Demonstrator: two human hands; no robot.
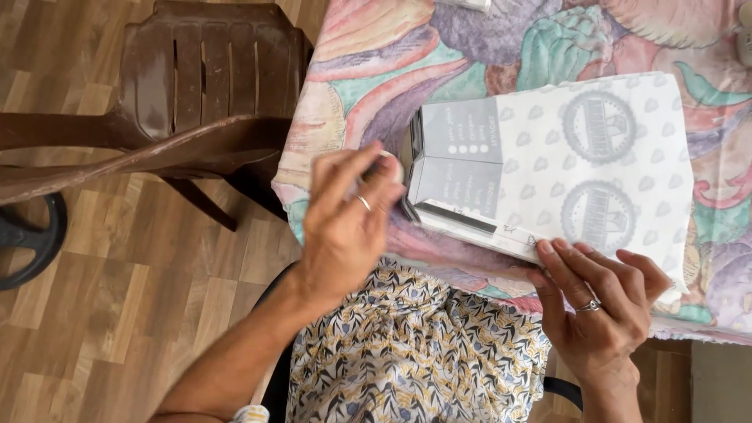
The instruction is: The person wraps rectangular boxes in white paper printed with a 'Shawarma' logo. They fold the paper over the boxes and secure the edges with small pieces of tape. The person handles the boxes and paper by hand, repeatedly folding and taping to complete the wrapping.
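Observation:
A grey box [458, 160] lies on the table, partly wrapped in white paper [595, 157] printed with round grey emblems. My left hand [345, 219] hovers at the box's left end, fingers pinched around a small pale object [389, 160], possibly a tape roll; I cannot tell for sure. My right hand [599, 305] presses its fingertips on the paper's near edge at the table's front, holding the wrap down. Both hands wear a ring.
The table wears a flowery pastel cloth [407, 55]. A brown plastic chair [196, 86] stands to the left on the wood-pattern floor [117, 313]. A dark round object [31, 239] sits at the far left. My patterned dress [415, 352] fills the bottom.

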